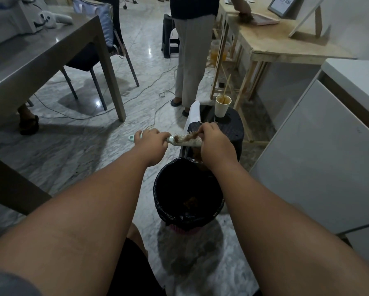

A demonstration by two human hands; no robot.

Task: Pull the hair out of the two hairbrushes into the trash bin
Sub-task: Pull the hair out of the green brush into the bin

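Trash bin (159, 189): stands on the marble floor (89, 146) between the two forearms. It is lined with a black bag, and a small brownish clump lies at the bottom.
Left hand (151, 144): fingers curled round the handle of the hairbrush (195, 142); the handle's end pokes out to the left of the fist.
Right hand (215, 144): fingertips pinching the hair (186, 137) at the bristles.
Hairbrush: pale green, held roughly level just beyond the bin's far rim, bristles facing up and away.
Hair: a brown tuft, stretched from the bristles to the right fingertips.
Stool (232, 131): dark, just behind the bin, carrying a paper cup (222, 107) and a phone (207, 113).
Person (190, 50): stands farther back, one hand on a wooden worktop (286, 43).
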